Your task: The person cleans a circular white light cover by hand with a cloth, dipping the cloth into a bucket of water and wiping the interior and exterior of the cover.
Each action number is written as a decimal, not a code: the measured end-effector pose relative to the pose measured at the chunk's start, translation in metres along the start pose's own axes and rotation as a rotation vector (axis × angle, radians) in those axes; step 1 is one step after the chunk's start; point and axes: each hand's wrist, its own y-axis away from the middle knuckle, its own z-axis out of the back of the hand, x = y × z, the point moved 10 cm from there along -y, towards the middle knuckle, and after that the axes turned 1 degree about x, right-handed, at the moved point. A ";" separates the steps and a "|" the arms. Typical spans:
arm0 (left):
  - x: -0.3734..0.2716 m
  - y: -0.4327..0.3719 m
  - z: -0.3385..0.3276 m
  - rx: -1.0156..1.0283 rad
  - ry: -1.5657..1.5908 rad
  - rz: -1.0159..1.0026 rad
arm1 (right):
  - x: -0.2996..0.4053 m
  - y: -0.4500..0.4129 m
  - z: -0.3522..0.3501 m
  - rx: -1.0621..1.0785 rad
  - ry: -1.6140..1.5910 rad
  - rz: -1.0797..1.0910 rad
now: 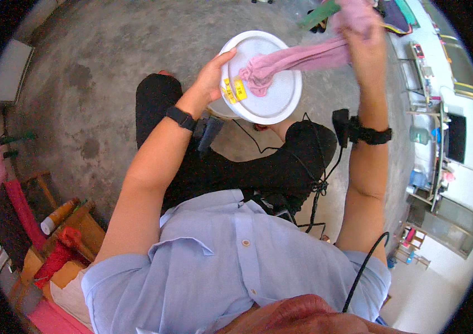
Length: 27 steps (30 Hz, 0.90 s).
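Observation:
A white round plastic tub or lid [288,96] is tilted above my knees, its flat round face towards me. My left hand [213,77] grips its left rim, thumb over the edge. A yellow label [240,89] bearing writing is stuck near that side. From the round face a twisted pink cloth [303,57] stretches up and right, its bunched end touching the face. My right hand [359,37], blurred, is closed on the cloth's other part at the top right. Whether the cloth is attached to the white surface cannot be seen.
Black cables [316,196] hang beside my right knee. At lower left stands a cardboard box [82,227] with red fabric [59,259] by it. Shelves [435,167] line the right wall. A blurred green object [320,14] is near my right hand, above the concrete floor [107,46].

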 end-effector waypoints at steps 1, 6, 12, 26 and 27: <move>-0.003 0.003 -0.013 0.063 0.055 -0.004 | -0.006 0.012 -0.022 0.149 0.110 -0.041; -0.008 0.009 -0.036 0.245 0.250 0.010 | -0.028 0.094 -0.107 0.495 0.209 0.119; -0.015 0.008 -0.028 0.229 0.204 -0.083 | -0.028 0.110 -0.135 0.453 0.217 0.120; -0.026 0.019 -0.040 0.276 0.087 -0.168 | 0.001 0.071 -0.148 0.210 0.226 0.214; -0.028 0.019 -0.035 0.212 0.020 -0.214 | -0.003 0.065 -0.141 0.191 0.225 0.198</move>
